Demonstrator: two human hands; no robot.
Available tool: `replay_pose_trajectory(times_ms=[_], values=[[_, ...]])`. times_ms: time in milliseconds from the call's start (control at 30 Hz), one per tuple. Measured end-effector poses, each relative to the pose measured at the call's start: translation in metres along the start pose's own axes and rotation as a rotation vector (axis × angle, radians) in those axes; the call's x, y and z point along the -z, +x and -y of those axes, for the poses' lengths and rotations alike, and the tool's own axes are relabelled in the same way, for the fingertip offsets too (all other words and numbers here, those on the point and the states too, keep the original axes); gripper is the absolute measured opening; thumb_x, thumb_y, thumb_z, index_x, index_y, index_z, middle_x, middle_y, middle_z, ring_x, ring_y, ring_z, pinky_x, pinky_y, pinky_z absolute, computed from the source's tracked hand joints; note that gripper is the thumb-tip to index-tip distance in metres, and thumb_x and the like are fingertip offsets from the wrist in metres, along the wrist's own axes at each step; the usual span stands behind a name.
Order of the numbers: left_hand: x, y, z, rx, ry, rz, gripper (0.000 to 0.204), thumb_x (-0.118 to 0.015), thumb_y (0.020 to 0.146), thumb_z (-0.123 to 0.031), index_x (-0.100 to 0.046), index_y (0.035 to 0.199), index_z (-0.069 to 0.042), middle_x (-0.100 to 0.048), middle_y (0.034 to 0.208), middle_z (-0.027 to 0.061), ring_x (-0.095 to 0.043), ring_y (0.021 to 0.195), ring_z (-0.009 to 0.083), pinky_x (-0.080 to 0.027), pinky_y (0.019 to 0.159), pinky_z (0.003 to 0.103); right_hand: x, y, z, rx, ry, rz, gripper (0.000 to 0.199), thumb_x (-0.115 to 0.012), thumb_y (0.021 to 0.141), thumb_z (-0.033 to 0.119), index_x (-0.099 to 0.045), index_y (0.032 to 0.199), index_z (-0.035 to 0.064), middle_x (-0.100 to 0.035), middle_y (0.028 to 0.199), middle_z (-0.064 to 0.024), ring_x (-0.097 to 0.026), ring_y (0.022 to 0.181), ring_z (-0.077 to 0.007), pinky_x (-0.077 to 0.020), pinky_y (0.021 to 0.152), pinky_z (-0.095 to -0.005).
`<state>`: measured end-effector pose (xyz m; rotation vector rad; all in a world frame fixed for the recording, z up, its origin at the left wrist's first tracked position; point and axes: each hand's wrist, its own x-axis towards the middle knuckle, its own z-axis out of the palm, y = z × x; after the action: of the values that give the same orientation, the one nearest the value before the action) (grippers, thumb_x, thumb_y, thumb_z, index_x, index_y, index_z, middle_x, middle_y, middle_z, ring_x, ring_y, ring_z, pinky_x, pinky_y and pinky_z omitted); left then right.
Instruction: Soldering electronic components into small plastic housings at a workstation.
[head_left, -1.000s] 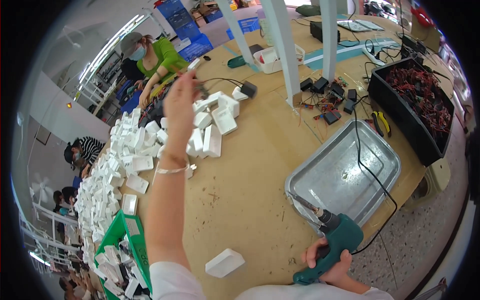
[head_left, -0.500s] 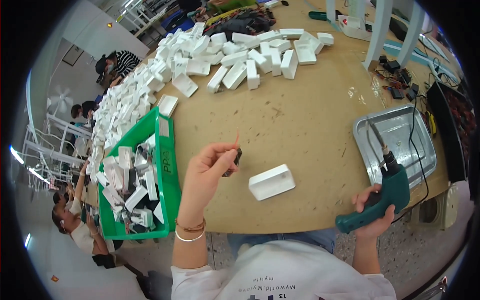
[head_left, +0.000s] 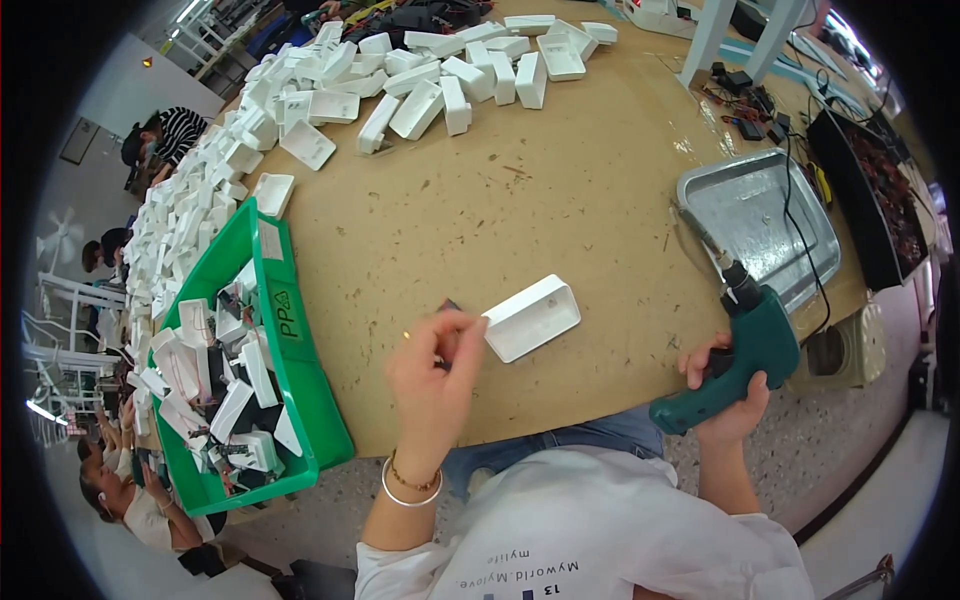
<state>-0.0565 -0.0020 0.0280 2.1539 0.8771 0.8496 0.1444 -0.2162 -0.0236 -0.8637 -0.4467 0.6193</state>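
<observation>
My left hand [head_left: 435, 375], smeared by motion, has its fingers pinched around a small dark component [head_left: 450, 306] that is mostly hidden. Just right of those fingertips, an open white plastic case [head_left: 532, 322] lies tilted lengthwise on the table, its hollow side toward me. A green electric drill [head_left: 745, 365] is gripped in my right hand [head_left: 735, 405] at the table's front edge. Its black chuck and long thin bit point up and left, beside the metal tray.
A brown-covered table [head_left: 470, 230] carries a large heap of white cases [head_left: 330, 95]. On the left stands a green bin [head_left: 290, 330] of cases and wired parts. At right are a metal tray [head_left: 760, 200], a cord [head_left: 790, 210] and a black box [head_left: 870, 190]. People work beyond the heap.
My left hand has moved down and closer to the white case, still pinching the dark component. The whole view has shifted. The drill stays in my right hand.
</observation>
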Motion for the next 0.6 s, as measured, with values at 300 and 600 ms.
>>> replay_pose_trajectory(times_ms=[300, 600], values=[[-0.007, -0.016, -0.004, 0.012, -0.226, 0.155, 0.028, -0.062, 0.084, -0.001, -0.059, 0.112, 0.001, -0.051, 0.074, 0.0062, -0.05, 0.064, 0.0118, -0.046, 0.054, 0.027, -0.001, -0.006, -0.006, -0.021, -0.078, 0.02, 0.065, -0.046, 0.086, 0.057, -0.05, 0.117, 0.0004, -0.056, 0.083, -0.0118, -0.05, 0.067, -0.017, -0.0364, 0.072, -0.0353], [-0.02, -0.044, 0.017, 0.031, -0.49, -0.032, 0.019, -0.068, 0.081, -0.001, -0.064, 0.099, 0.002, -0.069, 0.082, 0.0078, -0.067, 0.066, 0.0152, -0.052, 0.058, 0.023, -0.001, -0.002, -0.007, -0.016, -0.055, 0.019, 0.065, -0.046, 0.087, 0.056, -0.05, 0.118, 0.0001, -0.055, 0.083, -0.0097, -0.048, 0.065, -0.0156, -0.0334, 0.068, -0.0332]])
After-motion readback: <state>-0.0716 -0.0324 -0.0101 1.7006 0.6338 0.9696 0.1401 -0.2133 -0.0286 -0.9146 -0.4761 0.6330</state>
